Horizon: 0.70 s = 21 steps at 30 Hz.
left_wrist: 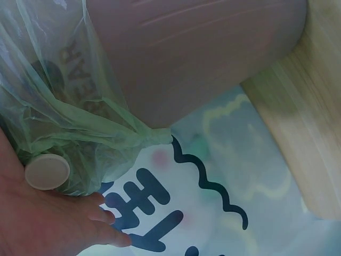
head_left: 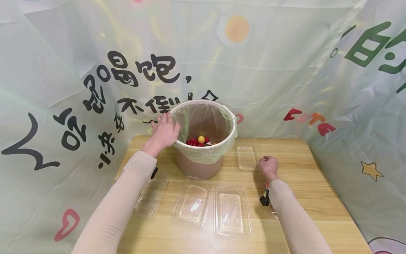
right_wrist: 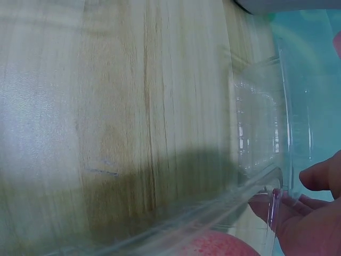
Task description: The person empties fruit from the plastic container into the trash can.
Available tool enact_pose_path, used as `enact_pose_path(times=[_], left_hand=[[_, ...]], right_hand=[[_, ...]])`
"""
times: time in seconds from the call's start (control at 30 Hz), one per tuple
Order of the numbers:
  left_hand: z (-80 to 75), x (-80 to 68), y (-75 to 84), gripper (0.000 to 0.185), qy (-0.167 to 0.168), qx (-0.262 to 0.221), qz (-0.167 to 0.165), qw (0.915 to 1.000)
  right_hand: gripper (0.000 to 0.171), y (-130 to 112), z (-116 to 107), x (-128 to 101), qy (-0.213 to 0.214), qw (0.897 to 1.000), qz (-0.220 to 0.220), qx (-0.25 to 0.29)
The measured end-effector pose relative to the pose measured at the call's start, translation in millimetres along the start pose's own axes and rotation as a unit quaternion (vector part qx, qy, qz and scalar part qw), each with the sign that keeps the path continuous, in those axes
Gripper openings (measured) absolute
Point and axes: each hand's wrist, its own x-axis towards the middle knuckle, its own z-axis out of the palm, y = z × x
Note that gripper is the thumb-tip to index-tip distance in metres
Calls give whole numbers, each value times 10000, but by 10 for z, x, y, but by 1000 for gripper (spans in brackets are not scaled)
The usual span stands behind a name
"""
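My left hand (head_left: 163,132) rests on the left rim of a pinkish-brown bin (head_left: 200,167), its fingers spread over the pale green bag lining it. In the left wrist view the hand (left_wrist: 58,224) lies beside the gathered liner (left_wrist: 106,128). Inside the bin are red pieces and a yellow ball (head_left: 201,139). On the right, my right hand (head_left: 269,165) hovers low at the far end of a clear plastic container (right_wrist: 258,184), fingers loosely bent. Thumb and fingers stand apart beside its corner; contact is unclear. A pinkish-red rounded thing (right_wrist: 221,245) shows through the plastic, partly cut off.
In front of the bin lie two clear containers, a left one (head_left: 191,204) and a right one (head_left: 233,211). Another (head_left: 152,194) is under my left forearm, and one more (head_left: 246,157) stands right of the bin. Printed cloth (head_left: 269,70) encloses the wooden table (head_left: 304,197).
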Motion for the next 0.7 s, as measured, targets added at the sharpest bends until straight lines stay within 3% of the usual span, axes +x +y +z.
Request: enact_pose_path(times=[0.3, 0.53, 0.7], left_hand=[[6, 20, -17, 77, 36, 17, 24, 10000], [2, 7, -6, 78, 7, -6, 47, 10000], [1, 3, -9, 77, -2, -42, 60, 10000]], right_hand=[[52, 68, -70, 6, 314, 9991, -261, 76], [46, 162, -227, -19, 985, 9931, -572, 266], [33, 227, -384, -76, 1323, 9867, -931, -141]])
